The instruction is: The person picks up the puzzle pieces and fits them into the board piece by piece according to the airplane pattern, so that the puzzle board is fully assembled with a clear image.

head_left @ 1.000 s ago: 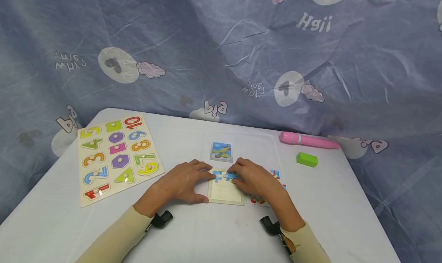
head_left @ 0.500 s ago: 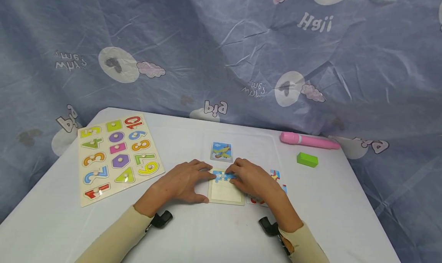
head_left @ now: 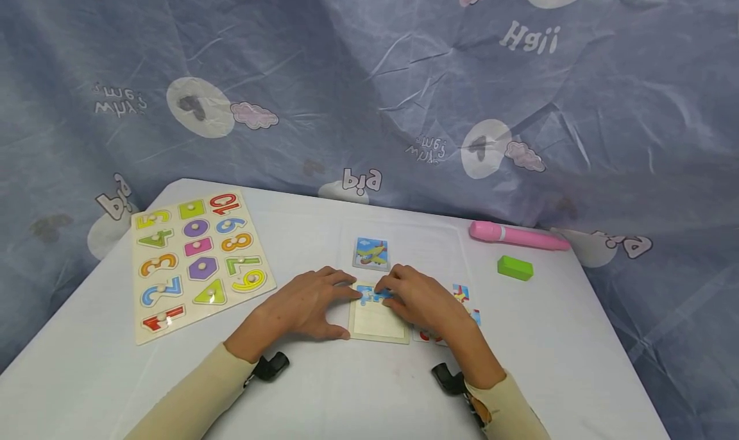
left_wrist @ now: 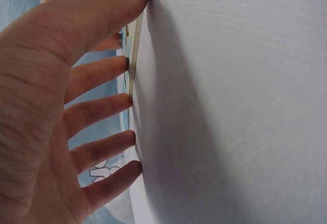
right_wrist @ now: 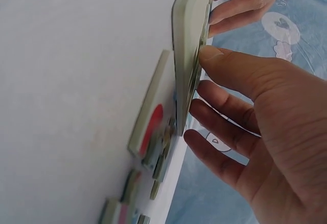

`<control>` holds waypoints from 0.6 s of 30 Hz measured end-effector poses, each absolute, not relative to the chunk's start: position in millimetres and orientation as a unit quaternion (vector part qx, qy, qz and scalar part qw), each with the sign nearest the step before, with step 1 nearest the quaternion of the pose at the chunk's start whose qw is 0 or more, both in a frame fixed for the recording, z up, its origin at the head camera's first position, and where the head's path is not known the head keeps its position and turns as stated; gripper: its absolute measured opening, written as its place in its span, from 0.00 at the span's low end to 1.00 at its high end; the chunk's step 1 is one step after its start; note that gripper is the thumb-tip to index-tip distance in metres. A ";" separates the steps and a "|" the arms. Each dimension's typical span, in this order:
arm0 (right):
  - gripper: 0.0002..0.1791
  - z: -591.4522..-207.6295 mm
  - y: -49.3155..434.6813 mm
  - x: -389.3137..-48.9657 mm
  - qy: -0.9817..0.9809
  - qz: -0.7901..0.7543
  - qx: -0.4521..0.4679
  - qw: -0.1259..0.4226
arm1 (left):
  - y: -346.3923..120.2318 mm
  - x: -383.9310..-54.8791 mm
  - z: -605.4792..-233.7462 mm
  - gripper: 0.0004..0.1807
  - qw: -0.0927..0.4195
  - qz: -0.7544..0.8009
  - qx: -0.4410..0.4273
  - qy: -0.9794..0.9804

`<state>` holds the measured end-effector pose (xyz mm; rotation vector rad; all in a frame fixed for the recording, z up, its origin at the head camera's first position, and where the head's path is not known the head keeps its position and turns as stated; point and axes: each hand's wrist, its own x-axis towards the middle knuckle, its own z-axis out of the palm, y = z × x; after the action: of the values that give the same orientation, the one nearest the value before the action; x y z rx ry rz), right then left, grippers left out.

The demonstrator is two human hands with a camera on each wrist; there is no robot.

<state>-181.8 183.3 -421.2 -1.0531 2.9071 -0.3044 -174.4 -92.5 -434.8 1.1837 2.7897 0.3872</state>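
Looks like a makeshift play or filming corner; cannot tell whether in a home, a classroom or a studio. Closed off at the back by a blue cloth [head_left: 346, 74], hung in creases just behind the table [head_left: 346, 389] and printed with pale discs, hearts, pink clouds and playful lettering, partly reversed. Topped in white, and set out with children's things: at the left a number board [head_left: 182, 262], in the middle a jigsaw [head_left: 378, 328] with loose pieces [head_left: 460, 292] near its right side, an airplane card [head_left: 372, 254], farther right a green block [head_left: 515, 268] and a pink stick [head_left: 522, 236]. Hints at recording through black wrist mounts [head_left: 272, 366].
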 end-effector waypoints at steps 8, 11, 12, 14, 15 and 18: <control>0.12 -424.6 182.2 -182.5 0.930 -0.104 -0.352 0.002 | -91.5 -175.0 -435.4 0.40 0.051 0.126 0.382 0.914; 0.12 -424.9 181.8 -182.4 0.929 -0.101 -0.357 -0.003 | -91.2 -174.8 -435.3 0.40 0.053 0.129 0.379 0.915; 0.12 -424.9 181.7 -182.3 0.929 -0.100 -0.357 -0.004 | -91.2 -174.7 -435.3 0.40 0.054 0.130 0.378 0.915; 0.12 -424.5 181.4 -182.1 0.929 -0.099 -0.356 -0.004 | -91.1 -174.6 -435.4 0.40 0.054 0.132 0.377 0.915; 0.12 -424.4 181.4 -182.0 0.930 -0.099 -0.355 -0.003 | -91.2 -174.5 -435.4 0.40 0.054 0.133 0.377 0.915; 0.12 -423.9 181.0 -181.6 0.931 -0.100 -0.352 0.001 | -91.2 -174.5 -435.5 0.39 0.055 0.133 0.378 0.915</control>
<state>-181.6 181.0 -423.9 -1.1038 2.9221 -0.3132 -174.5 -91.2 -435.5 1.1470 2.7779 0.4026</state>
